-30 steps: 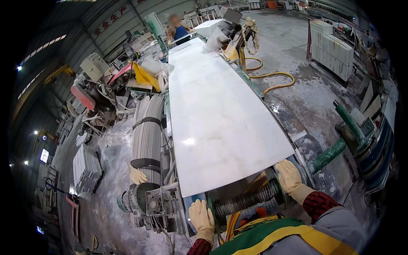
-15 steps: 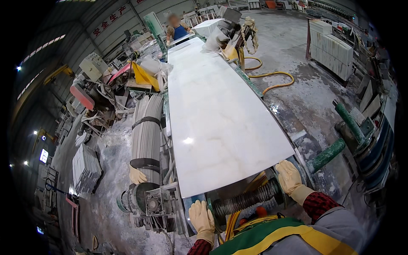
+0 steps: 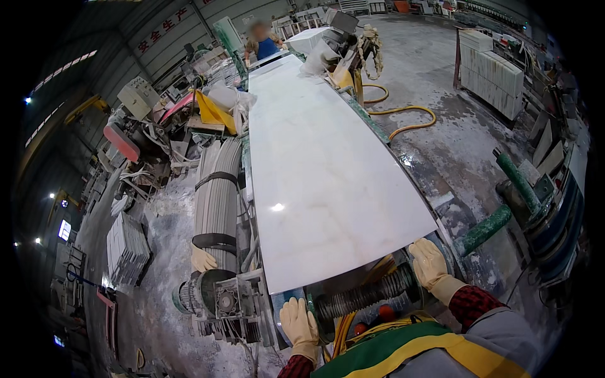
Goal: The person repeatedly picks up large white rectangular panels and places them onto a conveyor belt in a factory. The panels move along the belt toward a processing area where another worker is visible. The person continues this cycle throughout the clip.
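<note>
A long, polished white stone slab point(image 3: 328, 170) with faint veining lies flat on a machine bed, stretching away from me. My left hand point(image 3: 299, 324), in a cream rubber glove, rests on the blue frame end just below the slab's near left corner, fingers laid forward. At the near right corner, my right hand point(image 3: 430, 264) wears a matching glove and lies on the frame beside the slab's edge. Its fingers also point forward, and neither hand holds a loose thing. Between the hands, a ribbed dark roller point(image 3: 365, 293) spans the frame.
A person point(image 3: 263, 45) in a blue apron stands at the slab's far end. A motor point(image 3: 208, 299) and a strapped bundle of strips point(image 3: 217, 189) flank the left side. A green roller point(image 3: 484, 230) juts out at right. A yellow hose point(image 3: 413, 112) loops across the floor.
My hands and the slab stay in place. The person at the far end has shifted slightly. Red knobs by my waist show a little more.
</note>
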Available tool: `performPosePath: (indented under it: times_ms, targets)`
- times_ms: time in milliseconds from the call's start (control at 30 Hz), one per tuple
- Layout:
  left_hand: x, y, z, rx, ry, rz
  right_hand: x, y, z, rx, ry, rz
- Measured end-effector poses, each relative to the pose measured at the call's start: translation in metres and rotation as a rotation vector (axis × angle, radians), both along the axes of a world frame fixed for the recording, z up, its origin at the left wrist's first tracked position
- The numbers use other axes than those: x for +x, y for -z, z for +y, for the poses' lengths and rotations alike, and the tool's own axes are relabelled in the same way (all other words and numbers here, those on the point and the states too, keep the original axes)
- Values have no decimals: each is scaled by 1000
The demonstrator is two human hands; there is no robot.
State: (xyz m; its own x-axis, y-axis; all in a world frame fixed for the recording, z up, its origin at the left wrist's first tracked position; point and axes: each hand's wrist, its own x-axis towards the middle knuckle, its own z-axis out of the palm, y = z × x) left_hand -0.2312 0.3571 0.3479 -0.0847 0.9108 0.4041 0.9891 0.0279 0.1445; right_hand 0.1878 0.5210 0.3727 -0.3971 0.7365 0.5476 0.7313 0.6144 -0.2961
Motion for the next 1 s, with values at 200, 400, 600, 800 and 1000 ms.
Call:
performPosePath:
  times_ms: [200, 400, 600, 800, 1000]
  targets:
    - [0, -1, -2, 7, 3, -9, 1, 4, -1, -25, -14, 24]
    - [3, -7, -1, -38, -2, -26, 4, 5, -4, -43, -5, 12]
    - [0, 2, -5, -12, 0, 9, 0, -3, -6, 1, -5, 22]
    - [3, -2, -6, -35, -4, -29, 4, 1, -9, -64, -19, 25]
    - [4, 3, -9, -14, 1, -14, 6, 5, -12, -29, -3, 14]
